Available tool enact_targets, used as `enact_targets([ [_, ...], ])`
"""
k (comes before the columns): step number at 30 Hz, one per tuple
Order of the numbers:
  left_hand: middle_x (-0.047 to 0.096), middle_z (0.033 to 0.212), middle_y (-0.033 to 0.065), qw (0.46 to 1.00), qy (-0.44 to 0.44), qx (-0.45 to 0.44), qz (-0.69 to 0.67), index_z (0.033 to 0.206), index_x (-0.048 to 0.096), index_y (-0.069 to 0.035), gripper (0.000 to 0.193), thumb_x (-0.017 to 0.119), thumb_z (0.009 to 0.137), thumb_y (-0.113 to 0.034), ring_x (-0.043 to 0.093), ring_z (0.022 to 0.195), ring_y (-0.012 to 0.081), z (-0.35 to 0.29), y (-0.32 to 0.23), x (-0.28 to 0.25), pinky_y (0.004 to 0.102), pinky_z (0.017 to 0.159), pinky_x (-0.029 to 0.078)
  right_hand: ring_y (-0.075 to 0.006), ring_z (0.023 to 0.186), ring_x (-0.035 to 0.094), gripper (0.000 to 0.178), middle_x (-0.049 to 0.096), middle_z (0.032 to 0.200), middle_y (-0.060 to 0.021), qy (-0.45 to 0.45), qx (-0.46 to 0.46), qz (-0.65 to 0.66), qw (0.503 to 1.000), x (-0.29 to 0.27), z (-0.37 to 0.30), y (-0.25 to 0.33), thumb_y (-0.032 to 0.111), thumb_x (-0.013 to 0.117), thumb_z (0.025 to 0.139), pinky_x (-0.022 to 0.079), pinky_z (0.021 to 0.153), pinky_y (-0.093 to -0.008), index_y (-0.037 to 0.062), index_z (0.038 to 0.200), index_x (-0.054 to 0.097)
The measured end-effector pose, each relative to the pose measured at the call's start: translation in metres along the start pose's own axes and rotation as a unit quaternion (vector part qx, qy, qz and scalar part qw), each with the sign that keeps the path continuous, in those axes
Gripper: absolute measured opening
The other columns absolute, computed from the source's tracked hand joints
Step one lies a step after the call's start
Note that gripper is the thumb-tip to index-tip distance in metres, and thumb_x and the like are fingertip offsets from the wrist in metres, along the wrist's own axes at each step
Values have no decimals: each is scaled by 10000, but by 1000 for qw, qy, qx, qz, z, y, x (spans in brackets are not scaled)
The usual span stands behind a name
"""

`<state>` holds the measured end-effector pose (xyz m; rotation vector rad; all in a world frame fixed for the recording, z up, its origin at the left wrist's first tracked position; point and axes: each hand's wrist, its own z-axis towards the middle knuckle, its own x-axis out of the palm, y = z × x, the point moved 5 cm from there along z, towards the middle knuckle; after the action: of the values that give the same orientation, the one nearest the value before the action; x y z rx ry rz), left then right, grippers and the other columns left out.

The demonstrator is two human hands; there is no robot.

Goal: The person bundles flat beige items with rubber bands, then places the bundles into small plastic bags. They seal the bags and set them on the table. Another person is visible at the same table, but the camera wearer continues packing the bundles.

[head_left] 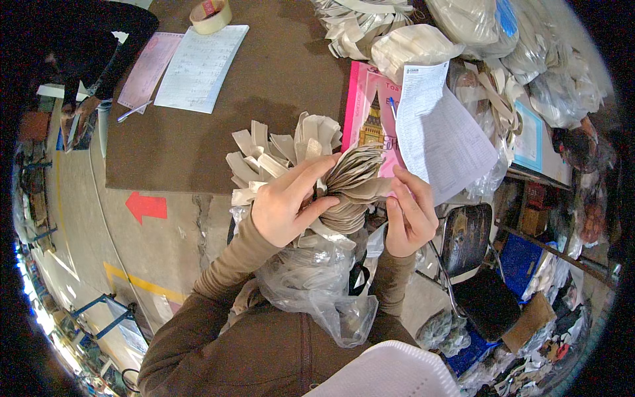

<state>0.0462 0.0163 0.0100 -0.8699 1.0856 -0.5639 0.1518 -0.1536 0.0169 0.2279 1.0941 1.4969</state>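
Observation:
My left hand [286, 202] is closed round the middle of a thick bundle of beige strips [354, 173], whose ends fan out toward my right hand. With thumb and fingers, my right hand [410, 210] pinches the end of one strip at the bundle's right side. More loose beige strips [261, 155] spread out beyond my left hand, at the table's near edge. Below the bundle, a clear plastic bag [311, 271] with pale contents lies against my front. What the strips are made of I cannot tell.
On the brown table [278, 73] lie a pink book [360, 99], a printed sheet [436, 132], a written sheet [202, 69] and a tape roll [210, 16]. Bagged strips [413, 49] crowd the far right. A black chair [473, 264] stands at right. Another person [99, 46] is far left.

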Motion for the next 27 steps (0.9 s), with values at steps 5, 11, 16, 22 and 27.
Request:
enact_targets([
  [5,572,880,81,1000,0,-13,-6,1280,507,-55,608,768,735,-118,442,509,124,2,0,1,272,483,388,-280,888,623,236,669,956,-136,-42,2,-20,999,2,-2,4,-50,698,683,490,800,-364,13,910,688],
  [11,574,878,90,1000,4,-19,-16,1268,515,-43,596,768,732,-110,441,514,123,2,-2,-1,274,487,395,-288,832,627,107,657,863,-116,-15,16,69,997,2,-3,3,-52,662,701,494,776,-379,1,793,647],
  [16,596,944,111,1000,-2,-16,-6,1270,512,-40,597,765,733,-105,465,525,124,0,-2,-4,269,506,416,-289,810,646,91,668,845,-132,114,20,132,984,5,0,1,4,650,737,497,762,-371,-16,825,655],
  [22,595,1137,123,1000,19,1,-19,1276,512,-57,586,751,743,-93,476,536,126,0,-2,-1,262,515,425,-252,766,646,192,662,856,-137,89,101,70,988,13,-5,3,-1,676,757,504,701,-322,-15,948,674],
  [27,587,1200,131,1000,16,18,-9,1285,510,-68,594,751,743,-95,475,534,127,0,-2,0,265,511,422,-245,754,652,343,660,875,-128,68,26,-18,997,14,8,13,-23,739,703,513,659,-312,45,1036,691],
])
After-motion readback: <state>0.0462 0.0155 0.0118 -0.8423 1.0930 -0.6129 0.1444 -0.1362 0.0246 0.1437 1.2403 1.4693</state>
